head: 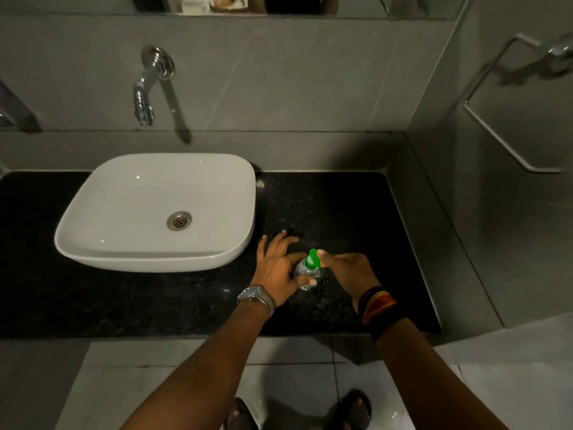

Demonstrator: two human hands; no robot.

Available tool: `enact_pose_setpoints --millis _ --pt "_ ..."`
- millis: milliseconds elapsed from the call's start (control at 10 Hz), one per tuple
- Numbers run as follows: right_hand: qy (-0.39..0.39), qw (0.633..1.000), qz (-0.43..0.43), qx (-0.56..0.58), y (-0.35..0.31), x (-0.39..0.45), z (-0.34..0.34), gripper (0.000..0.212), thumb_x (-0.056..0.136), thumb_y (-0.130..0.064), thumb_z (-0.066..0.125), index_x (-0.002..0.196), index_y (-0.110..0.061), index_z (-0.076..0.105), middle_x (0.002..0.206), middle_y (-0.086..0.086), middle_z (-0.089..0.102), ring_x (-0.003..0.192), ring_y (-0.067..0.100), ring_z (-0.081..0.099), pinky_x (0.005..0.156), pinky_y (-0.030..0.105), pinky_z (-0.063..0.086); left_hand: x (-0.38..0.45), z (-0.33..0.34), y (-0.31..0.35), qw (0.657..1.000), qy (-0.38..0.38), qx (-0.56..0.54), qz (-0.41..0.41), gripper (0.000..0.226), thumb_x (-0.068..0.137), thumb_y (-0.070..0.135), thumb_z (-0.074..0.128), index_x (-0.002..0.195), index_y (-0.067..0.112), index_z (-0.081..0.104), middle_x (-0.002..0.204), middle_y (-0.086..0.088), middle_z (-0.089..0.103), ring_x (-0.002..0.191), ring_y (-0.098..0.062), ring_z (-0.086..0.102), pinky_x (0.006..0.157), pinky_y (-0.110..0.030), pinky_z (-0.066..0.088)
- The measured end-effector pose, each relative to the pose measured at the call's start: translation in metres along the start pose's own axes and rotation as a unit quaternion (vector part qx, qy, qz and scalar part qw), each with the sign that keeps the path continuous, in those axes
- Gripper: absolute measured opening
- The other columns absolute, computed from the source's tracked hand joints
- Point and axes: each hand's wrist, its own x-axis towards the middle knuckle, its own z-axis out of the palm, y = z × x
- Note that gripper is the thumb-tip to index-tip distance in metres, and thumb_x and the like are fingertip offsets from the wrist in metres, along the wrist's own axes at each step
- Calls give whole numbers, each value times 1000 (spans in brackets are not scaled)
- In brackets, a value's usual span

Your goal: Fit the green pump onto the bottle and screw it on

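Observation:
A small clear bottle [302,270] stands on the black granite counter [341,212], just right of the sink. The green pump [312,258] sits on its top. My left hand [279,268], with a metal watch on the wrist, wraps the bottle's body from the left, thumb in front and some fingers spread. My right hand [347,271], with dark and orange bands on the wrist, grips the pump from the right with fingertips on its head. The bottle's lower part is hidden by my hands.
A white basin [93,212] sits on the counter at the left, close to my left hand. A chrome wall tap [144,97] hangs above it. A tiled side wall with a towel rail [496,131] bounds the right. The counter's front edge lies below my wrists.

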Motion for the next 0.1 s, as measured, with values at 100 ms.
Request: enact_pose_setpoints --millis 100 --pt "-12 995 34 88 -5 -17 -21 30 89 -24 73 98 4 75 100 24 76 84 24 71 87 37 58 11 -21 -9 996 -71 51 10 106 58 70 77 146 21 45 162 -9 27 153 -30 14 124 -57 7"
